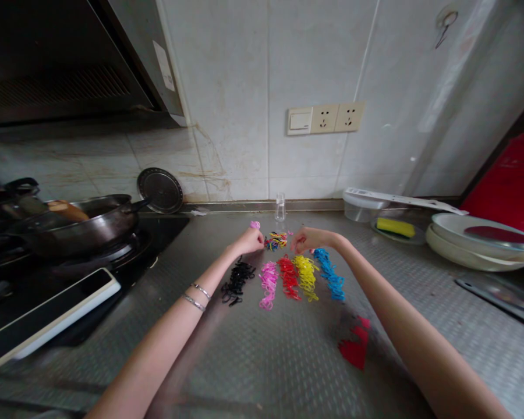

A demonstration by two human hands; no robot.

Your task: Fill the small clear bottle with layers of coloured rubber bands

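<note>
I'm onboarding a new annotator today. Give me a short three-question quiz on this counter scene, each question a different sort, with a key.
1. True or false: the black pile lies furthest toward the stove.
2. Which pile is nearest the right hand? A pink B red C blue
3. Fill in: both hands reach for the small ____ pile between them.

Key: 1 true; 2 C; 3 mixed-colour. The left hand is beside that pile.

Dim, soft daylight; wide-angle warp at edges; slight blur.
</note>
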